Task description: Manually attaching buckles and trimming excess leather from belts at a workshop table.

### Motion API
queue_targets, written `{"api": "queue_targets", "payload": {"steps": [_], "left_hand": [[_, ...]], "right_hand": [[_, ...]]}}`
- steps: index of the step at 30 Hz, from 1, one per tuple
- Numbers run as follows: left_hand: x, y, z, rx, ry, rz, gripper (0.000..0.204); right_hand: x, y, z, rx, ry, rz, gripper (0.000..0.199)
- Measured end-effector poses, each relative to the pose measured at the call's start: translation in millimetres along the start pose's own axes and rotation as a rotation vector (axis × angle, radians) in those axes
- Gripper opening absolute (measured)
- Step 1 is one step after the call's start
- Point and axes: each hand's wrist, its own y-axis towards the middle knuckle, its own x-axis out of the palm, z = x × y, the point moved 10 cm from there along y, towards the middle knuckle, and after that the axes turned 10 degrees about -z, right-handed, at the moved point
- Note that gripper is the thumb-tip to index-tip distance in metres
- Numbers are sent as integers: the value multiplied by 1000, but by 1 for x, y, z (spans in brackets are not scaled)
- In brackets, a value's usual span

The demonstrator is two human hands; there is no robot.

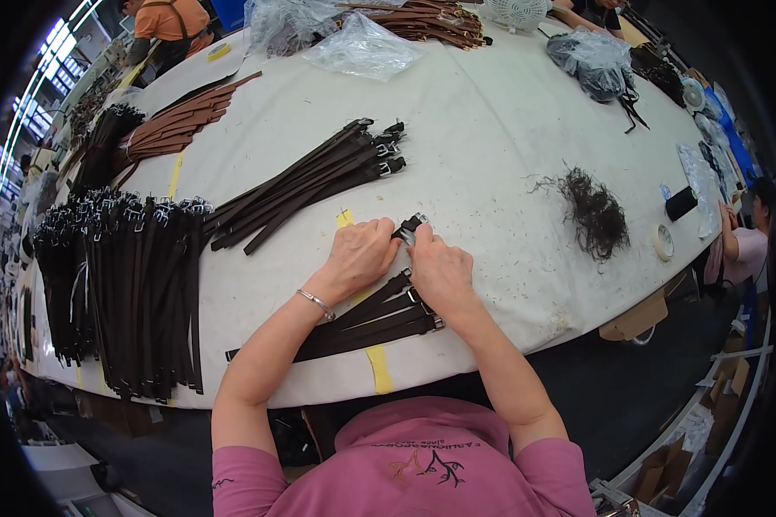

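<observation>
Strap [406, 227], flat, dark, with silver-coloured metal buckle [420, 218], centre of frame. Left hand [362, 252] curled closed on it; right hand [441, 269], fingers bunched beside buckle, hold unclear. Likely light, bendable; best pinched flat behind buckle.

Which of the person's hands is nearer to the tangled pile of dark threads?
Right. The right hand is to the left of the dark thread pile, apart from it; the left hand is farther left, beyond the right.
</observation>
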Motion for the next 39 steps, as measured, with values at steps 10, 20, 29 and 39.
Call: {"api": "queue_targets", "payload": {"steps": [10,20,29,39], "left_hand": [[5,5,10,55,88,22,9],[3,-3,11,44,129,173,10],[8,1,2,-9,1,61,8],[11,4,-5,-49,-27,20,7]], "right_hand": [[1,1,2,1,21,-4,19],[2,2,2,51,28,-100,16],[3,4,1,56,1,-114,18],[-3,10,6,-89,64,-141,18]]}}
